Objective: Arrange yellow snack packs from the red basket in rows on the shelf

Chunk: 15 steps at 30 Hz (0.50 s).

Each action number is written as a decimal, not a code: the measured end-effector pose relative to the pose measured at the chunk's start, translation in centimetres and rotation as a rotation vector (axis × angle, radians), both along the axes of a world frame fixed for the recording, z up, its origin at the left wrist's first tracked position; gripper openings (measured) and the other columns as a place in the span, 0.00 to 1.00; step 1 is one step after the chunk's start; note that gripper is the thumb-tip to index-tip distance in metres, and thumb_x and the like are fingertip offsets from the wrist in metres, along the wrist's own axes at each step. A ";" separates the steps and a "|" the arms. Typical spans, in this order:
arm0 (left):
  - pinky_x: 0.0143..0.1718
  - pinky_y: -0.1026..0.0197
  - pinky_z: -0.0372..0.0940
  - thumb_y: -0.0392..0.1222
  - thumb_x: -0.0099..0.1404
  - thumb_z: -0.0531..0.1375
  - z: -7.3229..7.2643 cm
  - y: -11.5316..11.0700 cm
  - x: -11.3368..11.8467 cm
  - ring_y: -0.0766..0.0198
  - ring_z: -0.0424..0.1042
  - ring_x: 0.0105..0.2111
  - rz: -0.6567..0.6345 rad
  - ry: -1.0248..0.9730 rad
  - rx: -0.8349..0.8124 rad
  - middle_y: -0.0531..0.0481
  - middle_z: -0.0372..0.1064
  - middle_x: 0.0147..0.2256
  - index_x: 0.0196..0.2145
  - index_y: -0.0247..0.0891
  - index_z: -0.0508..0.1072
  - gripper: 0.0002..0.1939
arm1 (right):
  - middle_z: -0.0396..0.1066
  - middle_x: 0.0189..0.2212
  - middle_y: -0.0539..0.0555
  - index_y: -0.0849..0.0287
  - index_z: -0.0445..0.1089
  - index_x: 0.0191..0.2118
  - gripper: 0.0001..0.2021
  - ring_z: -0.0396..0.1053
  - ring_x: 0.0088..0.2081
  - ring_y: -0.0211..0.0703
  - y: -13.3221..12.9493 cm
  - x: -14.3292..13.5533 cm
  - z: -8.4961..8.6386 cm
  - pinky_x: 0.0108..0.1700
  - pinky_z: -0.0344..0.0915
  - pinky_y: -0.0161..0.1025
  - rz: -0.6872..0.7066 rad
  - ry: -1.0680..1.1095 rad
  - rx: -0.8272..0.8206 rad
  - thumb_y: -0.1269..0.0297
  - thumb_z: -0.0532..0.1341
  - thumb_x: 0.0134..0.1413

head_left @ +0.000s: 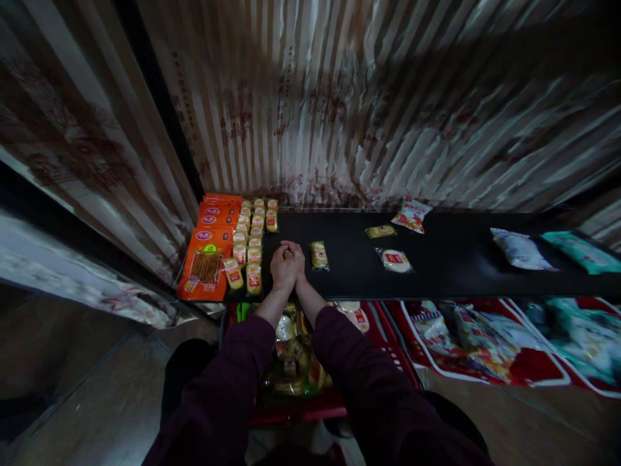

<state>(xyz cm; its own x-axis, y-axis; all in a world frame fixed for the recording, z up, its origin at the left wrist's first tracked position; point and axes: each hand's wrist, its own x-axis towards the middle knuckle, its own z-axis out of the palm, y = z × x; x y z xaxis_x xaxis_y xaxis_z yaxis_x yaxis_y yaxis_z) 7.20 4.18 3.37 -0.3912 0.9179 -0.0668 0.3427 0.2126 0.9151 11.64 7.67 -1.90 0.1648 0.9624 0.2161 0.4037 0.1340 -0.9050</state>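
My left hand (280, 269) and my right hand (297, 261) are clasped together over the black shelf (339, 223), fingers folded round each other, with no item showing in them. Just right of them lies a small yellow-wrapped snack (319, 255), apart from my fingers. On their left stand rows of small yellow packets with red labels (253, 277). Beyond those, orange snack bags (208, 262) overlap in a column at the shelf's left end.
Farther right on the shelf lie a yellow packet (381, 231), a round white cracker pack (395, 260), a red-and-white bag (412, 215), a pale bag (521, 249) and a teal bag (582, 252). Red baskets (398, 346) of snacks stand below the front edge. Striped curtain (310, 129) hangs behind.
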 end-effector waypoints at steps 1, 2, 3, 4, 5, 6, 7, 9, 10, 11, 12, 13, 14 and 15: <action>0.50 0.60 0.62 0.35 0.62 0.51 -0.1 -0.8 0.1 0.59 0.70 0.46 -0.003 -0.001 -0.011 0.48 0.74 0.41 0.46 0.41 0.73 0.18 | 0.71 0.40 0.58 0.61 0.71 0.41 0.17 0.65 0.44 0.45 -0.9 -0.1 0.0 0.50 0.63 0.41 0.003 0.007 -0.001 0.74 0.52 0.46; 0.50 0.60 0.62 0.35 0.62 0.51 -0.2 -1.6 0.2 0.59 0.70 0.46 -0.008 -0.005 -0.018 0.48 0.74 0.41 0.47 0.41 0.73 0.18 | 0.71 0.40 0.58 0.61 0.71 0.41 0.17 0.65 0.44 0.45 -1.9 -0.1 0.0 0.51 0.62 0.41 0.006 0.014 0.000 0.73 0.51 0.46; 0.51 0.59 0.62 0.35 0.62 0.51 -0.3 -2.5 0.3 0.59 0.70 0.46 -0.013 -0.011 -0.017 0.48 0.74 0.41 0.47 0.42 0.73 0.18 | 0.71 0.41 0.58 0.61 0.71 0.42 0.17 0.65 0.45 0.44 -3.0 -0.1 0.0 0.51 0.62 0.41 0.008 0.019 0.004 0.73 0.50 0.46; 0.51 0.59 0.62 0.35 0.62 0.50 -0.4 -3.5 0.3 0.60 0.70 0.45 -0.018 -0.022 -0.009 0.48 0.74 0.41 0.47 0.41 0.72 0.18 | 0.70 0.41 0.58 0.61 0.71 0.42 0.18 0.66 0.45 0.44 -4.1 -0.1 0.0 0.52 0.62 0.41 0.009 0.024 0.009 0.73 0.50 0.47; 0.51 0.59 0.62 0.34 0.62 0.49 -0.5 -4.5 0.3 0.60 0.70 0.44 -0.027 -0.042 0.011 0.47 0.74 0.41 0.47 0.40 0.72 0.19 | 0.70 0.42 0.58 0.61 0.70 0.42 0.18 0.66 0.46 0.44 -5.2 0.0 0.1 0.52 0.62 0.41 0.015 0.029 0.016 0.72 0.49 0.47; 0.51 0.58 0.62 0.34 0.62 0.48 -0.6 -5.6 0.3 0.60 0.70 0.44 -0.036 -0.067 0.038 0.46 0.74 0.41 0.47 0.39 0.72 0.19 | 0.70 0.42 0.57 0.60 0.70 0.42 0.18 0.66 0.45 0.44 -6.4 0.1 0.2 0.53 0.62 0.41 0.024 0.033 0.023 0.72 0.49 0.48; 0.51 0.58 0.62 0.34 0.61 0.48 -0.8 -6.7 0.2 0.60 0.70 0.44 -0.031 -0.086 0.064 0.46 0.73 0.42 0.47 0.38 0.72 0.19 | 0.70 0.42 0.57 0.59 0.70 0.43 0.18 0.66 0.45 0.44 -7.5 0.2 0.2 0.53 0.62 0.42 0.026 0.045 0.036 0.71 0.49 0.48; 0.52 0.58 0.61 0.35 0.61 0.48 -1.0 -9.0 0.1 0.60 0.69 0.46 -0.039 -0.092 0.096 0.45 0.72 0.44 0.45 0.38 0.72 0.18 | 0.70 0.41 0.55 0.58 0.70 0.43 0.18 0.67 0.45 0.44 -9.6 0.5 0.1 0.53 0.63 0.43 0.030 0.065 0.046 0.71 0.49 0.48; 0.52 0.58 0.60 0.35 0.61 0.48 -1.1 -10.1 0.1 0.60 0.69 0.46 -0.040 -0.095 0.106 0.44 0.72 0.44 0.44 0.38 0.72 0.18 | 0.70 0.41 0.55 0.57 0.70 0.43 0.18 0.66 0.45 0.44 -10.6 0.6 -0.1 0.53 0.63 0.43 0.036 0.065 0.048 0.71 0.49 0.48; 0.52 0.57 0.60 0.35 0.61 0.49 -1.3 -11.2 0.2 0.60 0.69 0.45 -0.045 -0.101 0.118 0.44 0.72 0.44 0.43 0.37 0.72 0.17 | 0.70 0.40 0.55 0.57 0.70 0.43 0.18 0.66 0.45 0.44 -11.5 0.8 -0.3 0.53 0.63 0.43 0.031 0.060 0.052 0.72 0.49 0.48; 0.52 0.57 0.60 0.35 0.61 0.49 -1.5 -12.3 0.3 0.60 0.69 0.45 -0.042 -0.105 0.127 0.43 0.72 0.43 0.42 0.37 0.72 0.16 | 0.70 0.40 0.55 0.58 0.70 0.43 0.18 0.66 0.46 0.44 -12.5 1.0 -0.6 0.53 0.63 0.43 0.040 0.051 0.053 0.72 0.50 0.47; 0.52 0.56 0.61 0.35 0.61 0.49 -1.7 -13.2 0.4 0.60 0.69 0.44 -0.045 -0.112 0.135 0.44 0.72 0.42 0.42 0.37 0.72 0.16 | 0.71 0.40 0.55 0.58 0.71 0.43 0.18 0.65 0.47 0.44 -13.4 1.1 -1.0 0.52 0.62 0.43 0.044 0.047 0.050 0.73 0.50 0.47; 0.52 0.56 0.61 0.35 0.60 0.48 -1.9 -14.2 0.5 0.60 0.69 0.44 -0.048 -0.117 0.141 0.44 0.72 0.41 0.41 0.37 0.72 0.16 | 0.71 0.39 0.55 0.58 0.71 0.42 0.18 0.65 0.47 0.45 -14.3 1.2 -1.5 0.52 0.63 0.42 0.049 0.043 0.046 0.73 0.51 0.47; 0.51 0.55 0.61 0.36 0.61 0.48 -2.1 -15.0 0.6 0.60 0.69 0.45 -0.047 -0.122 0.142 0.44 0.72 0.41 0.41 0.37 0.71 0.15 | 0.71 0.38 0.55 0.57 0.71 0.42 0.17 0.65 0.46 0.44 -15.2 1.2 -2.0 0.51 0.63 0.42 0.061 0.036 0.041 0.73 0.51 0.47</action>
<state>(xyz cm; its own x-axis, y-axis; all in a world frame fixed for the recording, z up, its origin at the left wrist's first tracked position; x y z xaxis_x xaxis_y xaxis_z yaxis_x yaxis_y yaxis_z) 7.83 -10.83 1.30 -0.3443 0.9386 0.0207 0.2342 0.0645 0.9701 12.86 -7.54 -3.92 0.1148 0.9613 0.2506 0.3615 0.1945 -0.9119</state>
